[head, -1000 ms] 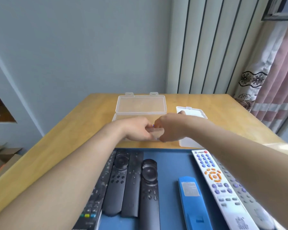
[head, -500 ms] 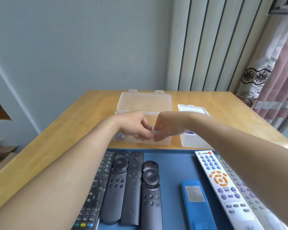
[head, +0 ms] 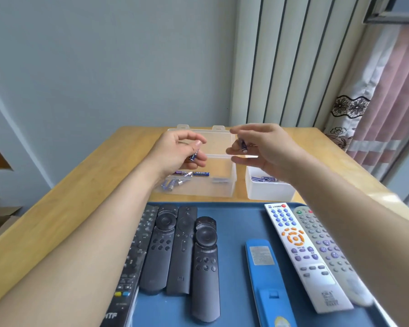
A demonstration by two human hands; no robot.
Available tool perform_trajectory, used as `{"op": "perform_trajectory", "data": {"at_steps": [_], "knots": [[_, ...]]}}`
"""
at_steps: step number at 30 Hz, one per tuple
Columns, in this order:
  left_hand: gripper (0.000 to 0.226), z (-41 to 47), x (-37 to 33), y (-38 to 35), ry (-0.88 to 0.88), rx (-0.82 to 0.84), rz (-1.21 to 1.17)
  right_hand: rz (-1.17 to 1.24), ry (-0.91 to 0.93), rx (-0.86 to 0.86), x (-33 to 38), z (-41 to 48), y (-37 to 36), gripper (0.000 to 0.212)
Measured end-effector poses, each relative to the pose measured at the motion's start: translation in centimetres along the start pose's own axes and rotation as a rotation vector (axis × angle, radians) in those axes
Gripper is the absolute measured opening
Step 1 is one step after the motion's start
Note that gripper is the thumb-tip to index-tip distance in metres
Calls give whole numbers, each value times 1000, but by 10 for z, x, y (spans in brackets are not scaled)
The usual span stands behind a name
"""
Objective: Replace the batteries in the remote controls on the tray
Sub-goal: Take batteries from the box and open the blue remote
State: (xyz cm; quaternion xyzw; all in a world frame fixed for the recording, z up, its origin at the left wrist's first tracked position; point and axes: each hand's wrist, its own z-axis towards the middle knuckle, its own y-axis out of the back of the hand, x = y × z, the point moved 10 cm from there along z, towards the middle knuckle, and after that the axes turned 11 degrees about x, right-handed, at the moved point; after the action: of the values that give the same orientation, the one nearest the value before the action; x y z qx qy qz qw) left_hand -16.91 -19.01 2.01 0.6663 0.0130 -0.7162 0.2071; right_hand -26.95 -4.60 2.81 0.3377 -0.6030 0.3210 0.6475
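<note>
head | left hand (head: 177,152) is curled round a blue battery (head: 194,155), held above the open clear box (head: 222,188) | right hand (head: 265,147) is pinched on a second battery (head: 243,146) | remote controls (head: 206,267) are laid on the blue tray (head: 232,223), on the table (head: 80,197)

Soft daylight from the right, glare on the table (head: 385,197) edge, faint shadows, wide-angle bending, right hand (head: 269,149) slightly blurred.

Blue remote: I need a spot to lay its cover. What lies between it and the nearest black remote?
Only bare tray separates the blue remote from that black remote, as the head view shows.
</note>
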Motion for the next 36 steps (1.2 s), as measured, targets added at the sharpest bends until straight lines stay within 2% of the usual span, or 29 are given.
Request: {"op": "perform_trajectory", "data": {"at_steps": [2, 5, 7, 9, 11, 13, 15, 20, 23, 25, 28, 32, 34, 36], "knots": [[17, -13, -16, -18, 2, 32, -14, 226, -54, 15, -2, -24, -3, 20], [27, -34, -24, -61, 108, 150, 70, 235, -157, 16, -11, -60, -8, 25], [28, -51, -21, -90, 199, 238, 368, 20, -211, 16, -18, -85, -7, 24], [24, -71, -14, -113, 269, 305, 759, -297, -251, 42, -21, -102, -7, 23], [41, -98, -11, -139, 302, 342, 1101, -552, -272, 101, -25, -123, -10, 22], [55, -116, -7, -160, 314, 370, 1237, -660, -289, 134, -31, -139, -14, 23], [54, -121, -1, -173, 324, 381, 1271, -721, -298, 124, -37, -148, -14, 27], [60, -121, 1, -180, 354, 333, 1240, -793, -255, 43, -45, -161, -15, 36], [54, -120, -1, -174, 362, 280, 1193, -927, -165, 16, -43, -163, -18, 28], [54, -119, -4, -164, 344, 207, 1135, -919, -121, -4, -40, -164, -17, 26], [57, -120, -17, -141, 257, 33, 868, -725, -149, 13, -46, -168, -14, 40], [54, -117, -19, -120, 94, -143, 461, -87, -339, 137, -72, -183, -30, 46], [51, -118, -15, -118, 49, -177, 338, 29, -312, 198, -70, -187, -44, 41], [44, -120, -10, -122, 23, -161, 157, 100, -254, 181, -64, -185, -50, 30]]}}
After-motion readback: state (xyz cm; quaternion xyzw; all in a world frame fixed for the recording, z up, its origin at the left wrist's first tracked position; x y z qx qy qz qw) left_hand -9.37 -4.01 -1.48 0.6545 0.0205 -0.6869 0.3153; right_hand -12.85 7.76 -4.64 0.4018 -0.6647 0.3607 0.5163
